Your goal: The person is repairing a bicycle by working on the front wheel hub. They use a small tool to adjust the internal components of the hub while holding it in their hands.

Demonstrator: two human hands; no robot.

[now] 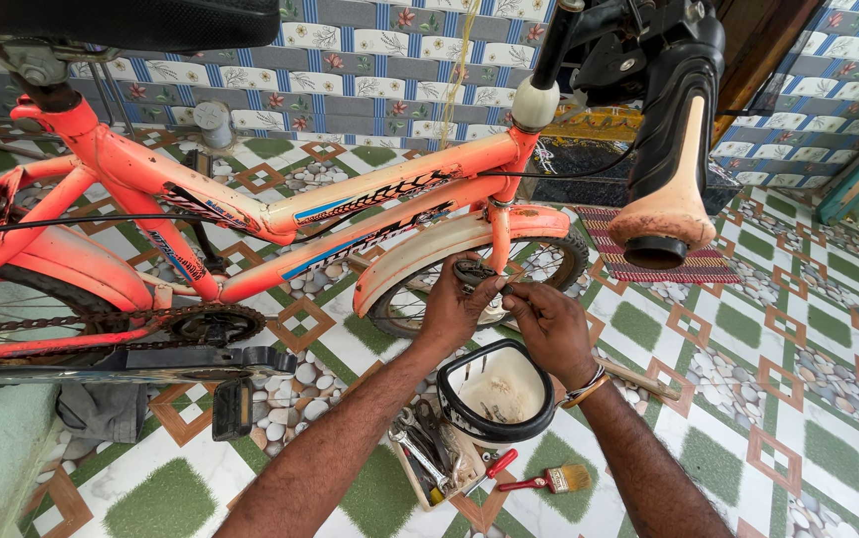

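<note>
Handlebar grip (670, 149) closest, both hands (509, 309) pinching what looks like brake part (473, 271) at fork

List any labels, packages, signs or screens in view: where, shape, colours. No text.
Frame decal: on the orange bicycle's top tube, long strip, black, white and blue.
Second decal: down tube below it, blue, white and black strip.
Third decal: seat tube, narrow blue strip.
No packages, signs or screens.

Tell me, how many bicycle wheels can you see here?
2. The front wheel sits under the orange mudguard just beyond both hands; the rear wheel is at the left edge by the chain, mostly cut off from view.
</note>
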